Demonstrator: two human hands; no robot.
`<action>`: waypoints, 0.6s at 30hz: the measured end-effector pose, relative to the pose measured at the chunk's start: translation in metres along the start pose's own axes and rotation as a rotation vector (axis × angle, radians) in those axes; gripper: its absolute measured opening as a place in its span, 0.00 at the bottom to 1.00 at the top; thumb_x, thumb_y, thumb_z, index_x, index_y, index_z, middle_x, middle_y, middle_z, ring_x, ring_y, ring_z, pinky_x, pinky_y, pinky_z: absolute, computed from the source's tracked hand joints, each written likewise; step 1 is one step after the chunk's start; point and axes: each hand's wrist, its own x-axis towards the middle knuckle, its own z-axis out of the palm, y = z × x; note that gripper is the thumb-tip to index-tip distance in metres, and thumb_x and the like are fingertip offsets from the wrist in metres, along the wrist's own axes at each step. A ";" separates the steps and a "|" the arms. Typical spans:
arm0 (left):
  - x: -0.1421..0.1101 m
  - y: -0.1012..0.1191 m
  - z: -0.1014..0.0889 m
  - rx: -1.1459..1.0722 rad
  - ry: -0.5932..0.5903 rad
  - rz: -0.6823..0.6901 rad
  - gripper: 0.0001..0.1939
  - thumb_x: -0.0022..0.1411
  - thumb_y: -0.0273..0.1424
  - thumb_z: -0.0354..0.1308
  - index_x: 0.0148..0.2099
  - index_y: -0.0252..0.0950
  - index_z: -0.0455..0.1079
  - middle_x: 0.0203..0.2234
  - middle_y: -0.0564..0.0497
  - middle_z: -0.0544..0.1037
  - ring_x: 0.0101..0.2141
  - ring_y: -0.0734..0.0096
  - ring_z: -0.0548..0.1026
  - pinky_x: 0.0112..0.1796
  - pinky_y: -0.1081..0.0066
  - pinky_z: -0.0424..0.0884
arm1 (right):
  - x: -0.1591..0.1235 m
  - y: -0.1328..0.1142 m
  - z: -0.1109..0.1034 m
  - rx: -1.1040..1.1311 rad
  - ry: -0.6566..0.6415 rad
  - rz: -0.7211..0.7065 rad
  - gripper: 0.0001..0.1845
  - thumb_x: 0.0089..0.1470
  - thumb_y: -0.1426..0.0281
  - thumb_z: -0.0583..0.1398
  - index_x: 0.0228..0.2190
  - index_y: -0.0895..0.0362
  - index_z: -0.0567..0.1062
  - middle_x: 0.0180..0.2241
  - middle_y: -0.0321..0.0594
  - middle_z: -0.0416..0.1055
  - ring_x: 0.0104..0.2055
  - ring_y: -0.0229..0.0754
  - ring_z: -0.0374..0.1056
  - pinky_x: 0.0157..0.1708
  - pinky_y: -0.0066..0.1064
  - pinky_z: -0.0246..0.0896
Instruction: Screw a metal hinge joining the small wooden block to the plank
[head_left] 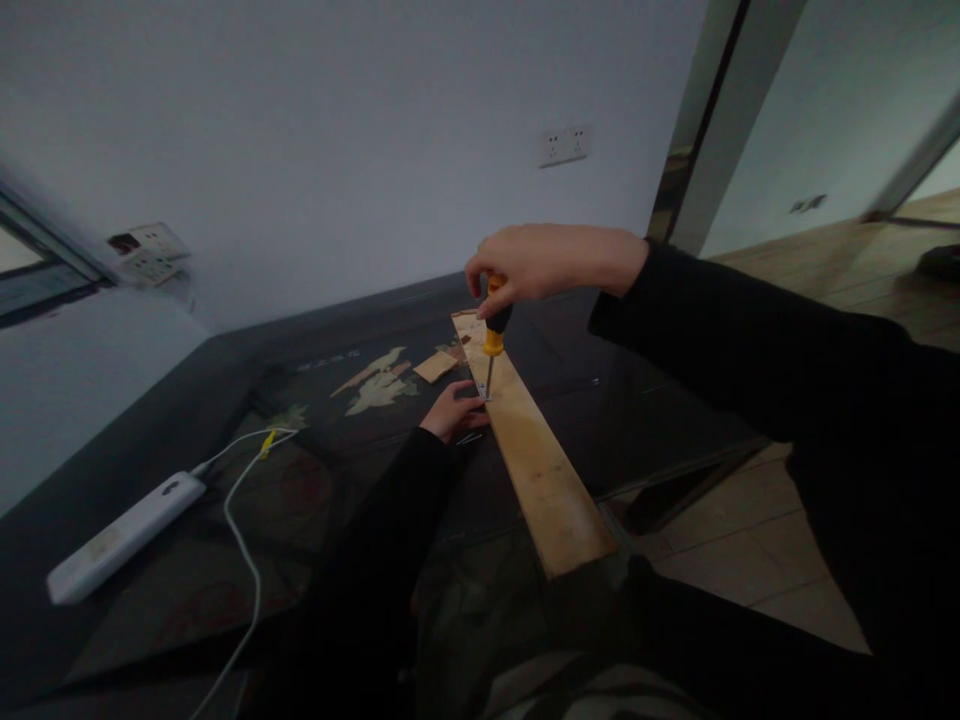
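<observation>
My right hand [525, 265] grips the yellow and black handle of a screwdriver [493, 340] from above. The screwdriver stands nearly upright, its tip down at a small metal bracket [484, 394] on the left edge of a long wooden board [544, 460]. With thumb and fingers, my left hand [453, 410] pinches the bracket against the board's edge. Whether a screw sits under the tip is too small to tell. Beside my left hand, a few thin screws or nails [470, 438] lie on the dark table.
A small wooden piece [436, 366] and torn paper-like scraps [379, 388] lie left of the board. A white power strip [124, 535] with its cable [251, 560] occupies the table's left side. Behind stands a wall with sockets [564, 146]. The board's near end overhangs the table edge.
</observation>
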 end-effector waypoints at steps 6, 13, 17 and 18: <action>0.000 0.000 0.000 0.021 0.013 -0.001 0.33 0.55 0.20 0.66 0.60 0.32 0.58 0.31 0.47 0.79 0.23 0.70 0.78 0.32 0.68 0.78 | -0.004 -0.003 -0.001 -0.050 -0.022 0.004 0.18 0.59 0.64 0.56 0.46 0.59 0.78 0.41 0.46 0.76 0.41 0.44 0.69 0.38 0.33 0.54; 0.002 -0.001 0.000 0.036 0.007 0.014 0.31 0.56 0.20 0.66 0.58 0.32 0.59 0.32 0.46 0.79 0.23 0.70 0.79 0.34 0.66 0.79 | 0.000 -0.016 0.018 -0.119 0.161 0.226 0.29 0.63 0.53 0.49 0.46 0.62 0.77 0.41 0.54 0.75 0.45 0.52 0.69 0.41 0.37 0.55; 0.005 -0.004 -0.002 0.024 0.003 0.010 0.31 0.55 0.21 0.66 0.59 0.33 0.58 0.33 0.47 0.79 0.24 0.70 0.79 0.33 0.67 0.79 | -0.004 -0.011 0.008 -0.045 0.092 0.178 0.27 0.58 0.52 0.57 0.46 0.60 0.77 0.42 0.51 0.75 0.45 0.50 0.68 0.39 0.35 0.54; 0.006 -0.005 -0.003 0.022 0.001 0.010 0.32 0.55 0.21 0.67 0.59 0.33 0.58 0.33 0.47 0.79 0.24 0.70 0.79 0.33 0.67 0.79 | -0.006 -0.009 0.004 -0.026 0.062 0.137 0.25 0.56 0.54 0.59 0.47 0.59 0.77 0.43 0.50 0.75 0.45 0.49 0.68 0.39 0.34 0.54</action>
